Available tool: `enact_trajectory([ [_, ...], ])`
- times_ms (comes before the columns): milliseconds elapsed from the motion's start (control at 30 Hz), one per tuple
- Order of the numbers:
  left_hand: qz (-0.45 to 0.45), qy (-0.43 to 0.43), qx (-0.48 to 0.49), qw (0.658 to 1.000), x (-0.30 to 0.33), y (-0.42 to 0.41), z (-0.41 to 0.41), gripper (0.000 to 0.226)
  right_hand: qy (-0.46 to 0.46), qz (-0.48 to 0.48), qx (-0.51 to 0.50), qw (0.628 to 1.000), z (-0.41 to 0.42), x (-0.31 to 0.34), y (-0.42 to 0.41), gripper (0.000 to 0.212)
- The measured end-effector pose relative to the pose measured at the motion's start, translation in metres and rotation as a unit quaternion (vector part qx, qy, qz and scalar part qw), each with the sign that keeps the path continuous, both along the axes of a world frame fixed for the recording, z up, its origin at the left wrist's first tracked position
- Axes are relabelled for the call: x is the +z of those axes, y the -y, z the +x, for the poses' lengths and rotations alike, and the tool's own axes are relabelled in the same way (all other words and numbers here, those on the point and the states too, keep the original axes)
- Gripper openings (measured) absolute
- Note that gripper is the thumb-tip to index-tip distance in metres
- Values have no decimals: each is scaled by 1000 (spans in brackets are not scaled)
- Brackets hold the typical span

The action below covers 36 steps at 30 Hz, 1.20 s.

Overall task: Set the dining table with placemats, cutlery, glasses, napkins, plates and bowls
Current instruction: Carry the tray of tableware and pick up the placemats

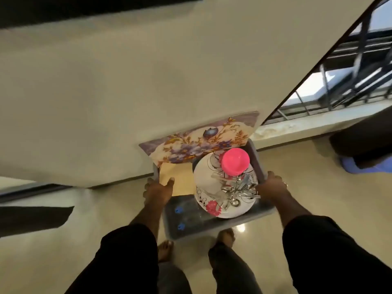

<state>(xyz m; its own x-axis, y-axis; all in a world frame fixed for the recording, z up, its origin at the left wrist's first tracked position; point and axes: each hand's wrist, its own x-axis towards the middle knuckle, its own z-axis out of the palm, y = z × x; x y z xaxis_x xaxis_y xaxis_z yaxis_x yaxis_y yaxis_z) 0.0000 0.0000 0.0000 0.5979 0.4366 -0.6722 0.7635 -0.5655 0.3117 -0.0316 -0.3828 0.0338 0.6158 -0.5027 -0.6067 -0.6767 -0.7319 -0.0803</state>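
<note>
Wall: pale, fills the upper left and centre of the frame.
Floor: glossy beige, along the bottom.
Tray: grey, lower centre, carried above the floor.
Placemat: floral, propped at the tray's far edge.
Plate: white, flowered, right half of the tray.
Napkin: tan, left of the plate.
Bowl: pink, on the plate's far side.
Cutlery: steel pile on the plate.
Left hand: grasping the tray's left rim, thumb on the napkin.
Right hand: grasping the tray's right rim.
</note>
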Motion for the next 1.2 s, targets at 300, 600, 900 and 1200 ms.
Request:
enact_trajectory([
  [300, -50, -12, 172, 984, -41, 8, 1, 51, 4, 88, -24, 996, 40, -51, 43, 44],
  [600, 4, -5, 154, 988, -63, 11, -8, 34, 31, 113, -33, 993, 55, -92, 57, 24],
  [900, 35, 50, 75, 995, -36, 8, -2, 23, 88, 131, -107, 982, 24, -70, 64, 21],
  [1200, 42, 48, -68, 996, 48, 16, 11, 22, 108, 130, -211, 963, -62, 24, 60, 28],
])
